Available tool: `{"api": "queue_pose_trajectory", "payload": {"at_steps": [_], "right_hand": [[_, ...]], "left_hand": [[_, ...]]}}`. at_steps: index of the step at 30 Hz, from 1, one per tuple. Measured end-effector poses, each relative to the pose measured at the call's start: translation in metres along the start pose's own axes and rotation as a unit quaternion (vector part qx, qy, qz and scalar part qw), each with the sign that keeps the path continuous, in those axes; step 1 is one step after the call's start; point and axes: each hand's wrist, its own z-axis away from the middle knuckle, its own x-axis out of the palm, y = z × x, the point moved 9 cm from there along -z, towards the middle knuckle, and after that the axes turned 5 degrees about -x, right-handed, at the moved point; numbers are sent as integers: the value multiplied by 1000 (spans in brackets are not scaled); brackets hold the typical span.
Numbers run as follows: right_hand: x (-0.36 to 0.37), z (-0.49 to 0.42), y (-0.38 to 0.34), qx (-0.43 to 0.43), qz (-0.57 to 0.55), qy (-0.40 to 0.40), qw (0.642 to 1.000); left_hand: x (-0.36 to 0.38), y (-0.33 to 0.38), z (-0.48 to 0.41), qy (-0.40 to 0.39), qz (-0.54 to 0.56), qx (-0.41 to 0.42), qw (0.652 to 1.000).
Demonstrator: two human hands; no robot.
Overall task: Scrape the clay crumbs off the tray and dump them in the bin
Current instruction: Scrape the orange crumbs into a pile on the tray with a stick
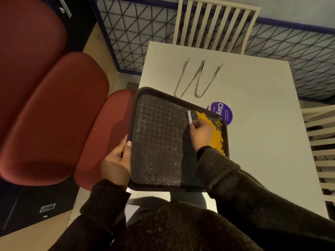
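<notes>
A dark textured tray (157,142) lies partly over the left edge of a white table (262,124). My left hand (117,160) grips the tray's left rim, thumb on top. My right hand (200,133) is closed around a thin white scraper (189,116) that stands on the tray surface. Yellow clay crumbs (215,133) are heaped in a band along the tray's right rim, just right of my right hand. Pale smears cover the rest of the tray. No bin is in view.
Two metal tongs (197,78) lie on the table beyond the tray. A round purple "Clay" sticker (223,113) peeks out by the tray's far right corner. Red cushioned seats (54,115) stand to the left, slatted chairs (215,24) at the far and right sides.
</notes>
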Motion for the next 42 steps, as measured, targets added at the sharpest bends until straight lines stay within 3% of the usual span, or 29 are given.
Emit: {"api": "queue_pose_trajectory", "payload": {"at_steps": [13,19,24,36,42], "right_hand": [[-18,-29,28,87,67,27,994],[-15,13,15,-23,49,-19,998],[-11,56,42,-99,147,-89,980],[-38,3,58,9,113,-9,993],[-48,30,60,-27,117,-36,992]], "left_hand": [[1,-3,-2,7,-8,-7,1000],[1,-1,-9,5,-17,5,1000],[2,0,-12,-1,-34,20,999],[1,-5,-11,-4,-56,4,998],[1,-3,-12,2,-57,-3,998]]}}
